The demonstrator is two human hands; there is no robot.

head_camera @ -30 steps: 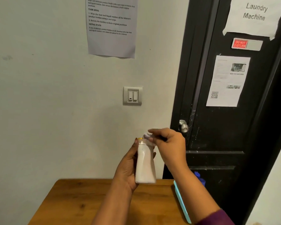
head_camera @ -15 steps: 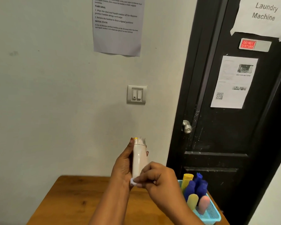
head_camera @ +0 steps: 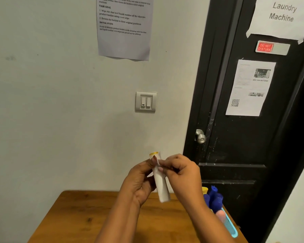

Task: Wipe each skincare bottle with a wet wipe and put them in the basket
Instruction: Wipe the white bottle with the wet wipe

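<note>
Held bottle: one slim white plastic bottle [head_camera: 161, 183] with a yellow ring under its cap. It is in the air above the table, cap upward, with the top leaning a little to the left. It is not in the basket.
Left hand: the left hand [head_camera: 140, 179] grasps the slim white plastic bottle from the left side, fingers curled behind its body and thumb lying up toward the cap.
Right hand: the right hand [head_camera: 182, 174] pinches one small white wet wipe [head_camera: 158, 162] between thumb and fingertips and presses it on the upper part of the bottle, just under the yellow ring.
Wet wipe: only a small crumpled edge shows; the fingers hide the rest.
Basket: one light blue plastic mesh basket [head_camera: 231, 227] stands on the right edge of the table, partly behind the right forearm.
Bottles in basket: one yellow top [head_camera: 204, 190], one pink rounded bottle [head_camera: 220, 215] and dark blue bottles [head_camera: 215, 199], at least two. The exact number I cannot tell, because the arm covers part of them.
Table: one brown wooden table [head_camera: 88, 216], standing against the pale wall.
Door: one black door [head_camera: 244, 146] at the right, with one round silver knob [head_camera: 200, 136].
Papers: three sheets. One printed task sheet [head_camera: 124, 28] is on the wall. Two are on the door, a "Laundry Machine" sheet [head_camera: 279, 16] and a sheet with a QR code [head_camera: 249, 88].
Sign: one red "DO NOT DISTURB" sign [head_camera: 265, 47] is between the two door sheets.
Switch: one grey wall switch plate [head_camera: 145, 102] with two rockers, above the hands.
</note>
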